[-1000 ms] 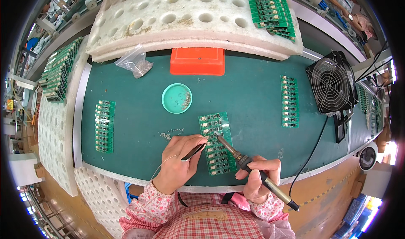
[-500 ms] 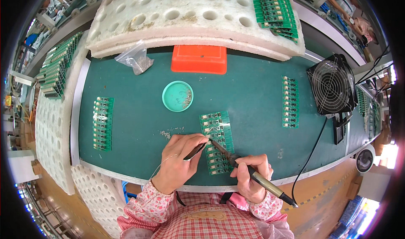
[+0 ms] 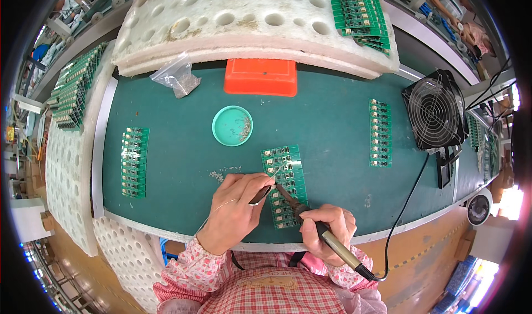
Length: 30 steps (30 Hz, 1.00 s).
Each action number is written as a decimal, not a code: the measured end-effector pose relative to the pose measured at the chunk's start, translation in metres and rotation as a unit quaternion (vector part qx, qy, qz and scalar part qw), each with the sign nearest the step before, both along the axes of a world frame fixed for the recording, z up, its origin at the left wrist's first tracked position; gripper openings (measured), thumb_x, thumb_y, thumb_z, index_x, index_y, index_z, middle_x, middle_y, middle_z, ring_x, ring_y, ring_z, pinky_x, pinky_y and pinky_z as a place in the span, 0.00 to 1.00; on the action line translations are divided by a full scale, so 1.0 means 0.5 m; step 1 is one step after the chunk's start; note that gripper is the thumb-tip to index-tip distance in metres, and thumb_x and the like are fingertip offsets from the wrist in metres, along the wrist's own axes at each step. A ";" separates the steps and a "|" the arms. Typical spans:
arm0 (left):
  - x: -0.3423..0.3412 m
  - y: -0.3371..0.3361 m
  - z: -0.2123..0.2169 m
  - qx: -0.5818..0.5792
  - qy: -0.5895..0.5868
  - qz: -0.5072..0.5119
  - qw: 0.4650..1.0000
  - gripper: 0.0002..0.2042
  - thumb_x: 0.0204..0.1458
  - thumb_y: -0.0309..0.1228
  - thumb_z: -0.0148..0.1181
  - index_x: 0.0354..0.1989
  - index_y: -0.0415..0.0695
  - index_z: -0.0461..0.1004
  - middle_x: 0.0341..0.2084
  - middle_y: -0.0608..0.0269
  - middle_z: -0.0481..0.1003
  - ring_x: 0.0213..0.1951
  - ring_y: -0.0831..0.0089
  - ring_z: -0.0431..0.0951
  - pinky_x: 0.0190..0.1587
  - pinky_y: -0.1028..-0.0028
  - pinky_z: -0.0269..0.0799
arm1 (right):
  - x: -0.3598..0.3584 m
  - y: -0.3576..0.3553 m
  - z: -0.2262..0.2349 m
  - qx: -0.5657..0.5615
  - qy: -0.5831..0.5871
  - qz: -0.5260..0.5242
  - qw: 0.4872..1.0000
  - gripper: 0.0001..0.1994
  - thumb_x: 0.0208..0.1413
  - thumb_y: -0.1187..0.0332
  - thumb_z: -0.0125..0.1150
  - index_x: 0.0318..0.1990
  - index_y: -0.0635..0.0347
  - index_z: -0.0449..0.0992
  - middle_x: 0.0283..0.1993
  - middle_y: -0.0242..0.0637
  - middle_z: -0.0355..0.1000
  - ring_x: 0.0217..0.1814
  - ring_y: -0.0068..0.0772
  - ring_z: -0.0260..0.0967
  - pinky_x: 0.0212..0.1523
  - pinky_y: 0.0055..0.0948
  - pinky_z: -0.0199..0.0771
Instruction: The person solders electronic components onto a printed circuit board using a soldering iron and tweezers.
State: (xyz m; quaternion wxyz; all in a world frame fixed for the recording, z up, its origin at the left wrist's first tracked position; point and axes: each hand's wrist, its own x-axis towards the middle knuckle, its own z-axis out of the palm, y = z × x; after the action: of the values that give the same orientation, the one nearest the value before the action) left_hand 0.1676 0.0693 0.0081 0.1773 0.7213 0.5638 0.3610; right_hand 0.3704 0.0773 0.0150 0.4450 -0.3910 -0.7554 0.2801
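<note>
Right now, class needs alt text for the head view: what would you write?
A right hand holds a soldering iron to a green circuit board strip on a green mat; the left hand feeds thin solder wire. A round dish and fan sit behind.

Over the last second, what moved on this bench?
Little moved. The soldering iron in the right hand slid its tip slightly down the green circuit board strip, toward the person. The left hand kept the solder wire at the joint. Round dish, red box and fan stayed put.

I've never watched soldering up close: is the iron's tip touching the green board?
Cannot tell. In the head view the soldering iron tip overlaps the circuit board, but from above no contact or gap shows.
</note>
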 end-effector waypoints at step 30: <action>-0.070 -0.047 -0.016 0.049 -0.017 0.134 0.990 0.08 0.52 0.18 0.65 0.39 0.41 0.78 0.38 0.59 0.81 0.37 0.63 0.78 0.41 0.68 0.74 | -0.013 0.008 -0.016 0.026 -0.190 -0.030 0.981 0.31 0.44 0.73 0.75 0.60 0.58 0.74 0.46 0.44 0.72 0.47 0.49 0.72 0.51 0.43 0.73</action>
State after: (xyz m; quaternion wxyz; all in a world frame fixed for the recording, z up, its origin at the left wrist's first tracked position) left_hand 0.1324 0.0458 -0.0001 0.1012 0.6405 0.6342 0.4210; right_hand 0.3640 0.0813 0.0072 0.3112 -0.4477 -0.8213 0.1679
